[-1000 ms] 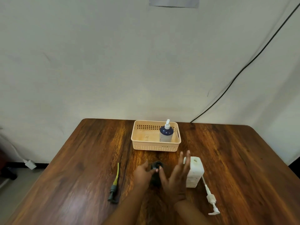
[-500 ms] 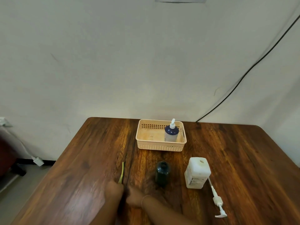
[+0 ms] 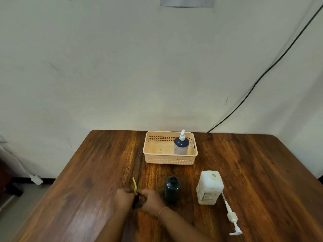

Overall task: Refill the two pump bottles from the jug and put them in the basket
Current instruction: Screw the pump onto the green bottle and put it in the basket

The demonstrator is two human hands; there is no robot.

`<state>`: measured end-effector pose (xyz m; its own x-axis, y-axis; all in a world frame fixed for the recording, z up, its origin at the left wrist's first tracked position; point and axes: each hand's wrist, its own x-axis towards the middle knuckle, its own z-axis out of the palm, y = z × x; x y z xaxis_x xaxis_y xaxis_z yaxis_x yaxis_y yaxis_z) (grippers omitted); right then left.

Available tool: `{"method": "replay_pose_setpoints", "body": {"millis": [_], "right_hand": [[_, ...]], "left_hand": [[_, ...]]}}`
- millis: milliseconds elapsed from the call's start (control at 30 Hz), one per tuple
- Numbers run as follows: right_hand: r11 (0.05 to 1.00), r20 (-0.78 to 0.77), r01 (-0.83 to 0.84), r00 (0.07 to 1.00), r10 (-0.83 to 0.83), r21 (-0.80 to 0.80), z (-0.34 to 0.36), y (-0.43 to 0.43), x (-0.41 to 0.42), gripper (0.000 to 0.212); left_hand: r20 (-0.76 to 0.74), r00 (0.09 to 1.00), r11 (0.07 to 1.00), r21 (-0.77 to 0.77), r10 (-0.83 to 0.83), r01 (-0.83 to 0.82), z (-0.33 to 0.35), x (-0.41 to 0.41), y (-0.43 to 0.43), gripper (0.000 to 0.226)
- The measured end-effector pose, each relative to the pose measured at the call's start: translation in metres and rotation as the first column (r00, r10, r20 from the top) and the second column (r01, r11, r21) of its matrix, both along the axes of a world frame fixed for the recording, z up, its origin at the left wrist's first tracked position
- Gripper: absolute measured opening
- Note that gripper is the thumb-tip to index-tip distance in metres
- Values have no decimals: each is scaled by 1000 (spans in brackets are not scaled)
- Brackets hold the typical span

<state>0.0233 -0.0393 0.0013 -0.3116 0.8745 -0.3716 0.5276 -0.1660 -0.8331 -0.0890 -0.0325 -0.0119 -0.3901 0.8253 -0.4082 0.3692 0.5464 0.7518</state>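
Gripping the dark pump [image 3: 138, 199] between them, the left hand [image 3: 123, 198] and right hand [image 3: 151, 200] meet low on the near part of the surface [image 3: 253, 172]. Both look curled round the pump's head, though motion blur hides the individual fingers. The yellow dip tube [image 3: 134, 184] sticks out from between the hands and points away from the person, toward the far edge, so its long axis runs roughly along the surface and not downward.

The open dark bottle [image 3: 172, 189] that this pump seems to belong to stands upright just to the right of the right hand, mouth up and uncapped. The right hand is therefore the nearer one, and the left sits on the far side of the pump from the bottle. To seat the pump, the tube would likely have to swing from lying flat to hanging vertical, then travel a short way right and drop into the mouth. Whether the bottle is already filled cannot be told through its dark wall.

The white jug [image 3: 209, 187] stands further right, beyond the bottle, with a loose white pump [image 3: 231, 217] lying beside it. The blue bottle [image 3: 181, 145], pump fitted, already stands in the right end of the basket [image 3: 152, 159] at the back.
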Motion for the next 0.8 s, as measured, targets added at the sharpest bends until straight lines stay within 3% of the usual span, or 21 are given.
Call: {"method": "replay_pose_setpoints", "body": {"millis": [100, 167, 333, 433, 800], "right_hand": [[992, -63, 125, 991, -122, 36, 47, 12, 23, 45], [979, -81, 141, 988, -130, 150, 84, 17, 42, 50], [893, -65, 254, 967, -248, 371, 159, 19, 93, 31], [860, -29, 273, 957, -289, 431, 173, 20, 113, 25], [884, -4, 259, 960, -280, 390, 131, 24, 117, 28]], "left_hand": [[130, 987, 996, 17, -93, 91, 58, 7, 16, 10], [224, 948, 974, 28, -227, 227, 105, 16, 22, 15], [446, 769, 889, 199, -458, 413, 182, 54, 30, 22], [455, 718, 849, 241, -526, 470, 192, 76, 34, 27], [450, 737, 859, 178, -504, 479, 154, 88, 37, 25]]}}
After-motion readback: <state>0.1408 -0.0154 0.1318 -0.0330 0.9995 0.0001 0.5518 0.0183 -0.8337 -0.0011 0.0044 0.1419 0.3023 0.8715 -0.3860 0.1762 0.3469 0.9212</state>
